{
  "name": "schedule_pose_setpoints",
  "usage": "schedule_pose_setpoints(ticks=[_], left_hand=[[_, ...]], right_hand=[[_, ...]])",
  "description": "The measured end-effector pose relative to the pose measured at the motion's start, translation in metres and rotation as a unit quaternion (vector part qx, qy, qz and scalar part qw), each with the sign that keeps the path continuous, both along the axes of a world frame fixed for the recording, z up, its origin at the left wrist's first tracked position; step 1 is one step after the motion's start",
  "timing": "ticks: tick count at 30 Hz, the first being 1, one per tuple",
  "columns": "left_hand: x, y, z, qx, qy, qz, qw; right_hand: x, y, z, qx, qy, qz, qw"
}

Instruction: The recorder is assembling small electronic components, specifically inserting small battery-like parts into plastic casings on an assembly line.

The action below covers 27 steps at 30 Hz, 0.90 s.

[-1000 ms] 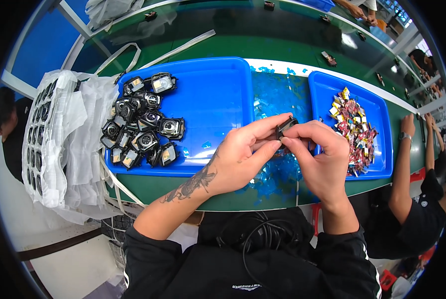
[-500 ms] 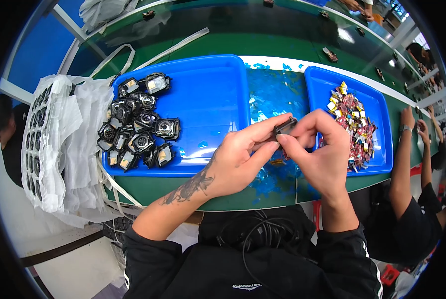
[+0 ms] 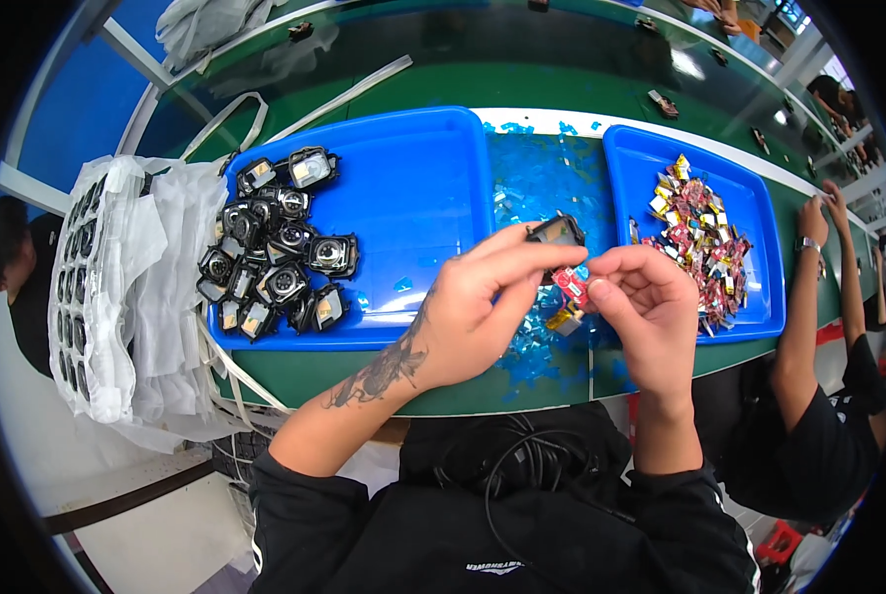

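Above the strip between two blue trays, my left hand [image 3: 475, 307] holds a small black watch-like housing [image 3: 558, 231] with a pale inner face, past its fingertips. Just below the housing is a small red circuit board [image 3: 570, 284] with a yellow part hanging at its lower end. My right hand [image 3: 649, 312] pinches the board's right edge between thumb and index finger. A bit of blue film [image 3: 582, 270] shows at the board's upper corner. My left index finger reaches across to the board's top; its other fingers are partly hidden.
Similar black housings [image 3: 287, 282] fill the left side of the left blue tray [image 3: 413, 198]. The right blue tray [image 3: 629, 158] holds a heap of red-and-yellow boards [image 3: 705, 238]. Blue film scraps [image 3: 537, 188] litter the bench. White layered packing [image 3: 181, 287] stands left; another person's arm [image 3: 797, 346] is right.
The red board with its yellow part has come into view between my hands. My right fingers have shifted from the black housing to the board. The left hand keeps the housing.
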<state>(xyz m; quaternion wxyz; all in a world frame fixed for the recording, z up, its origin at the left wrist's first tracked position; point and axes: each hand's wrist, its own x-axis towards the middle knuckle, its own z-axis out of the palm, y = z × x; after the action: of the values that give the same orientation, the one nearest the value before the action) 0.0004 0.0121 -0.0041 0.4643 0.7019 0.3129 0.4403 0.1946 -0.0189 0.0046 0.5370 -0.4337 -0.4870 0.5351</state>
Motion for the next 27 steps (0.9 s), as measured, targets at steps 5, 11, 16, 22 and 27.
schedule_pose_setpoints(ticks=[5,11,16,22,27], left_hand=[[0.003,-0.003,0.001,0.119,0.056,0.034,0.991],[0.002,-0.001,-0.005,0.11,0.069,0.033,0.991],[0.007,-0.007,-0.004,-0.14,-0.014,0.029,0.99],[0.004,-0.006,0.002,-0.206,-0.011,-0.027,0.978],[0.006,-0.008,0.0,-0.235,-0.103,-0.047,0.965]], right_hand=[[0.004,0.001,0.002,0.005,-0.013,0.021,1.0],[0.003,-0.001,0.0,0.033,-0.134,0.021,0.99],[0.008,-0.002,0.002,0.01,-0.134,0.056,0.989],[0.0,-0.004,0.0,-0.007,-0.048,0.01,0.999],[-0.005,-0.003,-0.004,0.05,-0.107,-0.025,0.993]])
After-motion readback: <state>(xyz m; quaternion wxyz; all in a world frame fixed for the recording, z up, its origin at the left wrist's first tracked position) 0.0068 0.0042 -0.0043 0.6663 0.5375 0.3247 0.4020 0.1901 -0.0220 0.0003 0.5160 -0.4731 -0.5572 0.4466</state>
